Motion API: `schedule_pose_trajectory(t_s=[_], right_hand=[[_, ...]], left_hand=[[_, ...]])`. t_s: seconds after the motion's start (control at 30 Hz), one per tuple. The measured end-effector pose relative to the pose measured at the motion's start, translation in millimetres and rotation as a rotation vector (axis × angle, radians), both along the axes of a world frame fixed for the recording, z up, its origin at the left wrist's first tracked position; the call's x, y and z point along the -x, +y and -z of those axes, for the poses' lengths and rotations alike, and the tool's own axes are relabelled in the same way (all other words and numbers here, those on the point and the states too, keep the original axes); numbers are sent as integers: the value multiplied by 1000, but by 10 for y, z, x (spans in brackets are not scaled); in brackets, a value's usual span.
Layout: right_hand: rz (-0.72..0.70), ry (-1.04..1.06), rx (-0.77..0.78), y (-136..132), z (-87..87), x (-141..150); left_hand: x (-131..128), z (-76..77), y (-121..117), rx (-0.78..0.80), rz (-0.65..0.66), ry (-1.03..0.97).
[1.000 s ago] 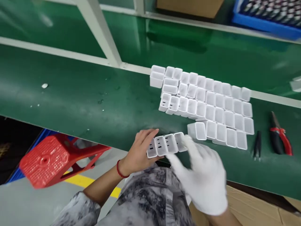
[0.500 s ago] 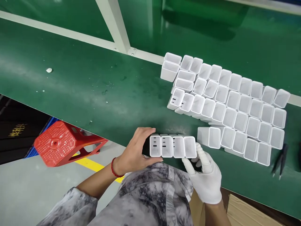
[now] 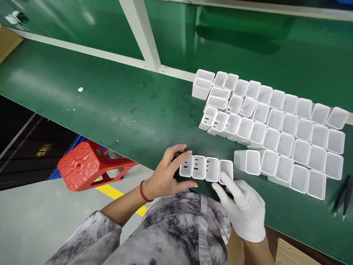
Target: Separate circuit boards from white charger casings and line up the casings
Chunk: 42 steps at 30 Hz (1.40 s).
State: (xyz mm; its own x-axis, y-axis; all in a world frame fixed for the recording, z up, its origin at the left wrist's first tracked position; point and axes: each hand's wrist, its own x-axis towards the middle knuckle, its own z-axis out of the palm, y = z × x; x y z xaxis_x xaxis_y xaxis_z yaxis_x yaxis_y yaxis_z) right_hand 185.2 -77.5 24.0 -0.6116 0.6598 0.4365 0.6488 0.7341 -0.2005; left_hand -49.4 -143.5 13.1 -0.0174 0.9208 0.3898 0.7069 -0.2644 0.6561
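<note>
Four-sided, open-topped white plastic boxes [image 3: 212, 170] stand in a short row near the front edge of the bench, several of them with small black slots inside. My bare left hand [image 3: 168, 171] is around the left end of this row, its thumb and fingers spread apart. On my right hand [image 3: 244, 208] is a white glove. Its index finger reaches over the near rim of the rightmost box [image 3: 227, 167], with the thumb just outside, pinching the wall. A narrow gap separates that box from its neighbour.
Many similar white boxes [image 3: 275, 119] stand in rows to the right. Dark tweezers [image 3: 343, 198] lie at the far right. A white metal post [image 3: 142, 35] rises behind the green bench [image 3: 110, 103]. Below the bench's left edge is a red stool [image 3: 79, 165].
My right fingers have moved from the row's right side onto the rightmost box's near rim, and a gap has appeared beside it. My left fingers have shifted over the left end. The view has shifted.
</note>
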Motion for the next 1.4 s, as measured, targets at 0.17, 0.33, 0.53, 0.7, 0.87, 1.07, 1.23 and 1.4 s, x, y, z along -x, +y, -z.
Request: schedule_pose_trajectory(t_s=[0.17,0.33,0.53,0.7,0.87,1.07,1.23,1.4], right_hand=[[171,-63,3,-59,-185,-151],[-3,-57,111,-44,-74,-411],[-10,-33,56,-34,-84,-329],[-6,-11,14,-86,-201,-74],[-108,78,30,-13,-130,51],[-101,76,22,27,-121,42],[-121,-2,1,-16,-120,108],[-67,-58,-5,-59,-110,196]], left_hand=[[-53,28,5,-30,-37,13],[16,-20,16,32,-61,-43],[36,-28,14,-34,-36,-2],[-12,-64,25,-83,19,178],[-6,-136,31,-80,37,234],[117,-267,-31,17,161,215],[241,-322,-23,111,225,227],[131,-267,-17,48,114,157]])
